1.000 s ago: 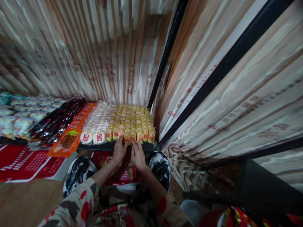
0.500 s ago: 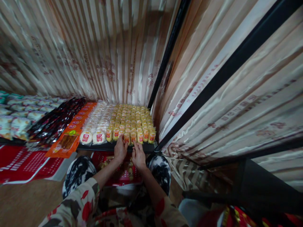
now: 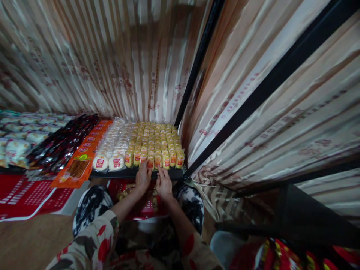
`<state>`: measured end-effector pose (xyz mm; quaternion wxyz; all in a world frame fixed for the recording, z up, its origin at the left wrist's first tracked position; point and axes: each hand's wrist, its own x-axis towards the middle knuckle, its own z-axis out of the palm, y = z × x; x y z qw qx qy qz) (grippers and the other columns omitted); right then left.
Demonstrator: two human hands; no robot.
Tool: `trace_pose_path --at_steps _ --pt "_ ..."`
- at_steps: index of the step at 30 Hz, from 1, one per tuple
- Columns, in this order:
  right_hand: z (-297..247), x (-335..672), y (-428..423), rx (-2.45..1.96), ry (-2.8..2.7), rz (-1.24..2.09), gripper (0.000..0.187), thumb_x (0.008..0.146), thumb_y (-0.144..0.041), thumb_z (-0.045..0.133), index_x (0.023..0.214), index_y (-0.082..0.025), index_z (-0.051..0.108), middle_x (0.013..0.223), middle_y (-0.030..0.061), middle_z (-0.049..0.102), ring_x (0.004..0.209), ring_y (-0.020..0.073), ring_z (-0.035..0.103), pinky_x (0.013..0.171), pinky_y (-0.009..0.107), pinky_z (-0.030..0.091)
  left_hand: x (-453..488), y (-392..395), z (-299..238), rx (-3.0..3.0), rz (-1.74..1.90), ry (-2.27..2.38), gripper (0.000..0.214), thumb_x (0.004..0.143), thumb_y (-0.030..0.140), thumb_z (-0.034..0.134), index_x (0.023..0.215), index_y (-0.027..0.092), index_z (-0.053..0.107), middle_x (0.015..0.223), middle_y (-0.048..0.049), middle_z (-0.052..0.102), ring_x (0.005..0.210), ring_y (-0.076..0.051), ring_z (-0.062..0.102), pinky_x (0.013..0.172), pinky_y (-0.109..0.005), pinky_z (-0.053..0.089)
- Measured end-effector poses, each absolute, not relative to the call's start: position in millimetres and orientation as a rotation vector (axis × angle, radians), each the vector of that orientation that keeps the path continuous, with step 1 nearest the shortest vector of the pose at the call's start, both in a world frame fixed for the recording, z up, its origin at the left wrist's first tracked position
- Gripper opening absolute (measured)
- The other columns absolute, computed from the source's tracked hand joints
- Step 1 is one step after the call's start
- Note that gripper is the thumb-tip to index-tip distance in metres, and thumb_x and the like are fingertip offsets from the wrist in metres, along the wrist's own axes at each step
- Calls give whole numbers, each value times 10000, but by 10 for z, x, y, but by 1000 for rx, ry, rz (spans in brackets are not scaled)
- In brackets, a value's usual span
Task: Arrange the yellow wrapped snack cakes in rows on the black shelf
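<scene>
Small yellow wrapped snack cakes (image 3: 165, 161) with red and orange labels stand in close rows on a black shelf (image 3: 112, 174). My left hand (image 3: 143, 178) is at the front row, thumb and fingers closed around the lower left of one cake pack (image 3: 150, 162). Just to its right, my right hand (image 3: 164, 184) reaches up with the index finger extended, its tip touching the bottom of the neighbouring pack (image 3: 158, 161). The right hand's other fingers are slightly bent and grip nothing visible. Both packs stand upright in line with the row.
Left of the cakes are round white packs (image 3: 116, 162), an orange snack bag (image 3: 75, 167), dark shiny packets (image 3: 63, 144) and white packs (image 3: 17, 150). Below lies a red printed sheet (image 3: 25, 195). A black frame post (image 3: 194, 75) and curtain (image 3: 126, 56) enclose the shelf.
The view has shifted slightly, so the shelf goods appear a little further left. Both hands stay at the same front packs, with hardly any movement.
</scene>
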<state>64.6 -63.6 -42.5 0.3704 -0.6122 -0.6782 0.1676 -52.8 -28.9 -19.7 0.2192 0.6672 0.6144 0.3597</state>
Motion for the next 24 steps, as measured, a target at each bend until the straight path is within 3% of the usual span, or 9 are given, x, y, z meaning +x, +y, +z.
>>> trace_pose_path --at_steps 12,17,21,24 --pt "-405 642 -660 -1478 -1628 521 517 752 -53 355 1227 -204 493 1111 67 504 892 123 583 842 266 488 -582 -401 -209 1975 995 1649 323 848 172 397 1155 170 499 1062 -97 528 983 -176 536 875 -317 453" --pt "-426 549 -804 -1384 -1561 512 401 772 -71 336 1046 -180 609 1001 66 558 814 117 589 793 255 494 -675 -635 -296 2004 1030 1513 262 847 139 351 986 162 572 932 -70 555 900 -145 546 842 -275 451" --pt "-600 402 -932 -1498 -1657 601 345 795 -88 340 900 -188 653 886 50 621 815 130 594 775 246 487 -837 -880 -562 2004 717 1507 268 860 170 340 882 167 607 900 -72 582 844 -146 562 795 -271 458" --pt "-794 305 -958 -1714 -1814 721 299 796 -90 402 921 -183 656 914 69 658 886 165 604 832 291 467 -1013 -972 -833 1943 349 1504 217 805 141 426 854 177 634 879 -77 624 822 -161 599 766 -273 463"
